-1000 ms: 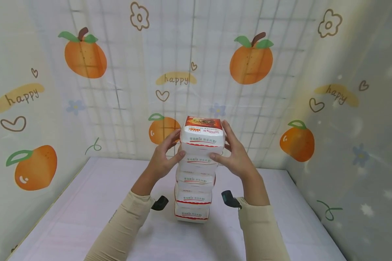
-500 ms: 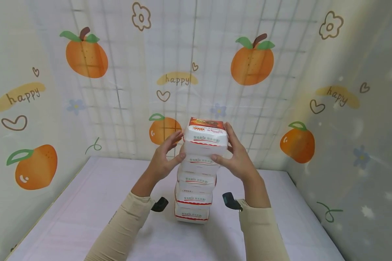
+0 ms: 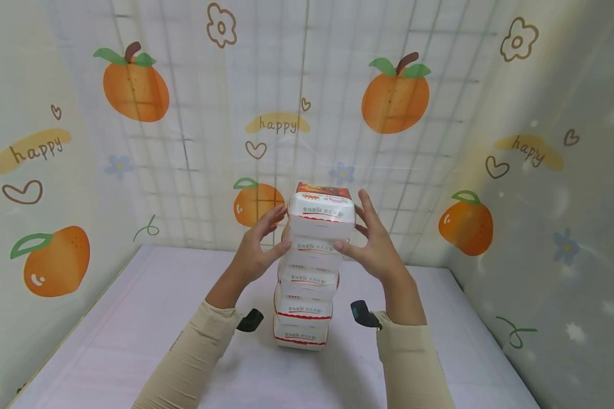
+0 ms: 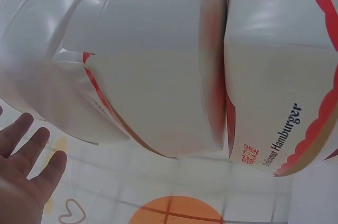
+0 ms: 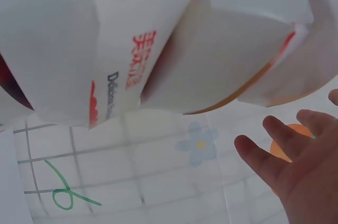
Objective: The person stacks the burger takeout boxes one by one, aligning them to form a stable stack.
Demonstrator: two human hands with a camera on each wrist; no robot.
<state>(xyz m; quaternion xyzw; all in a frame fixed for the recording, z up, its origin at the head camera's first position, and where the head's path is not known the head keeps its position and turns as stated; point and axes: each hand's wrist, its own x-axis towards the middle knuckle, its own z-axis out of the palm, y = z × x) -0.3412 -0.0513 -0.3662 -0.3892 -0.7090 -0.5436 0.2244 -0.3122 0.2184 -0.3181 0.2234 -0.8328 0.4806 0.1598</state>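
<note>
Several white paper hamburger boxes stand in one leaning stack in the head view. On top sits a hamburger box (image 3: 321, 218) with a red picture lid, offset to the right of the lower boxes (image 3: 303, 309). My left hand (image 3: 256, 250) is at the stack's left side, fingers extended beside the top box and thumb by the box below. On the right side, my right hand (image 3: 376, 247) has its fingers spread, with a small gap from the top box. Both wrist views show the box sides (image 4: 153, 97) close up, with loose fingertips (image 5: 253, 152) beside them.
The stack stands on a white table (image 3: 158, 318) with a curtain (image 3: 332, 85) of orange prints hung behind and at the sides. Behind the back curtain shows a wire grid. A small dark wrist camera (image 3: 364, 315) sits on each sleeve cuff.
The top box first shifted slightly right with the hands against it, then tipped a little and settled. My right fingers have since moved off its side; my left hand has barely moved.
</note>
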